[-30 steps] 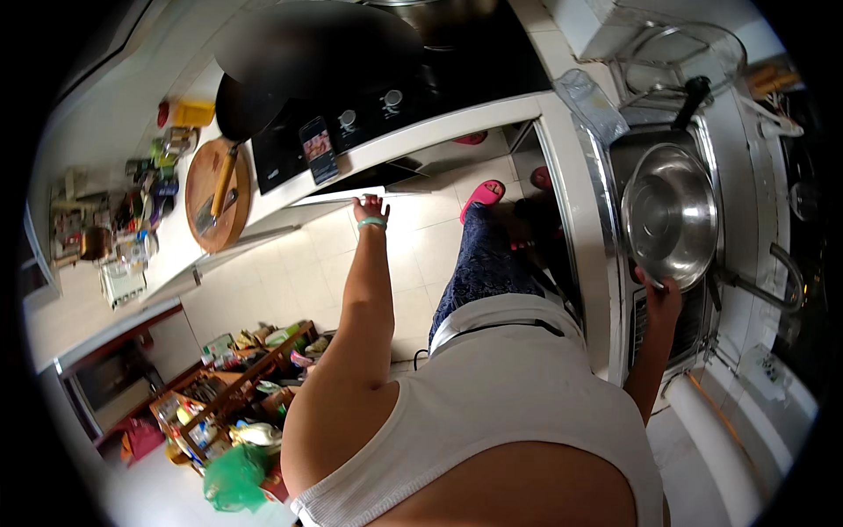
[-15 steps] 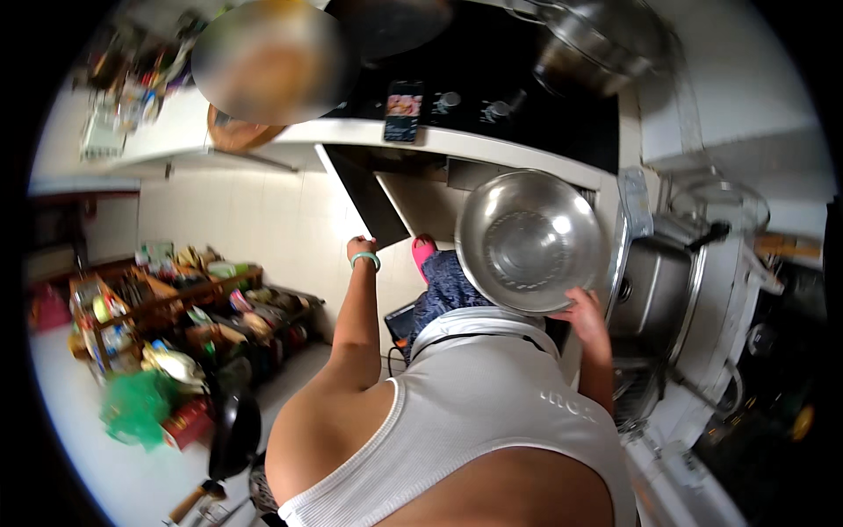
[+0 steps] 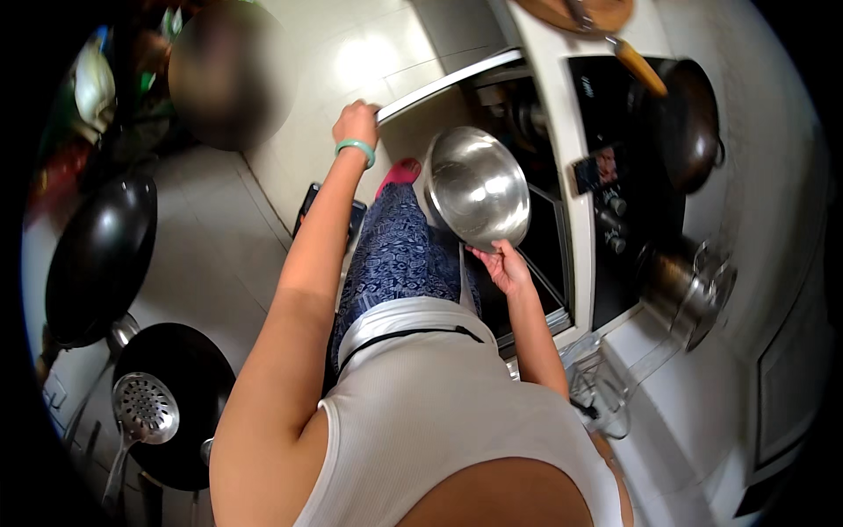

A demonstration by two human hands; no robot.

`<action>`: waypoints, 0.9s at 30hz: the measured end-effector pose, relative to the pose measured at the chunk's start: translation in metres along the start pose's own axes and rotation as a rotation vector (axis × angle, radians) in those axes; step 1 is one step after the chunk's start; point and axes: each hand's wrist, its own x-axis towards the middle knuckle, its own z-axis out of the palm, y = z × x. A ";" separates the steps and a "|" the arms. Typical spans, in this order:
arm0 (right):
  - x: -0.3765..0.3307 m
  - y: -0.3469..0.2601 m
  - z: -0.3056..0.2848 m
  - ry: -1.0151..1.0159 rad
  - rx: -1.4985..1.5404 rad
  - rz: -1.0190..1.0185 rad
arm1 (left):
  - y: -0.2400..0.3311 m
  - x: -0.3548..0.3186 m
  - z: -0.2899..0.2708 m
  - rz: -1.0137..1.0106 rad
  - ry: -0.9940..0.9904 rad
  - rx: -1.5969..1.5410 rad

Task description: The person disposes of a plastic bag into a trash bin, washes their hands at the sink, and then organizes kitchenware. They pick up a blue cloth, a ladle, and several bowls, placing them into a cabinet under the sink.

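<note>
A wide, shiny metal bowl is tilted in front of the open lower cabinet. My right hand pinches its near rim, thumb on the inner side, with the fingers partly hidden. To the left, my left hand, with a pale green bangle at the wrist, is closed at the outer end of the cabinet door. The door stands swung out from the counter. Dark racks and some metal ware show inside the cabinet, partly covered by the bowl.
On the counter at right are a cooktop with a dark wok, a phone, a steel pot and a wooden board. Black pans and a skimmer hang at left. A pink slipper is below.
My view and body have turned toward the cabinet. The bowl has tipped and come nearer the cabinet opening, still in my right hand. My left hand is still at the door, which appears wider open.
</note>
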 end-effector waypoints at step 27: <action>0.136 -0.089 -0.038 0.053 0.261 -0.365 | 0.016 -0.036 0.038 -0.206 0.312 -0.222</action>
